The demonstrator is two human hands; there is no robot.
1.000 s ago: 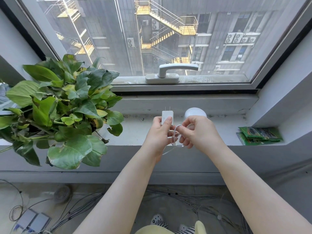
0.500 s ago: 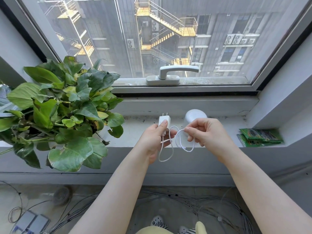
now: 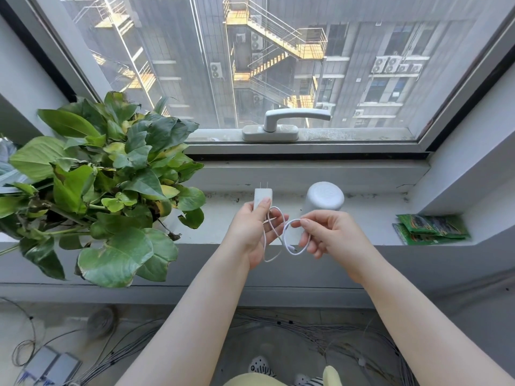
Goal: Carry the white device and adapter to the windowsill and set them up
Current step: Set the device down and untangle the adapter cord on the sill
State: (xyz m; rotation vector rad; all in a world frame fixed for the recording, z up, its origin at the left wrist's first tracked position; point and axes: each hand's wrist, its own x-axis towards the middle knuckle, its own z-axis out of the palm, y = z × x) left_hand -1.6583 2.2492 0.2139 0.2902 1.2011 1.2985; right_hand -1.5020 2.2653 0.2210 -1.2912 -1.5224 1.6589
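Note:
A white cylindrical device stands on the grey windowsill, just beyond my right hand. My left hand grips a white plug adapter with its two prongs pointing up. A thin white cable runs from the adapter in loose loops between my hands. My right hand pinches one loop of that cable between thumb and forefinger, and the cable's free end hangs below.
A leafy green potted plant fills the left of the sill. Green packets lie at the sill's right end. A window handle sits on the frame above. Cables and boxes cover the floor below.
My hands have drawn apart and the bundled cable has come loose into open loops. The device, hidden behind my right hand a second ago, is now in full sight.

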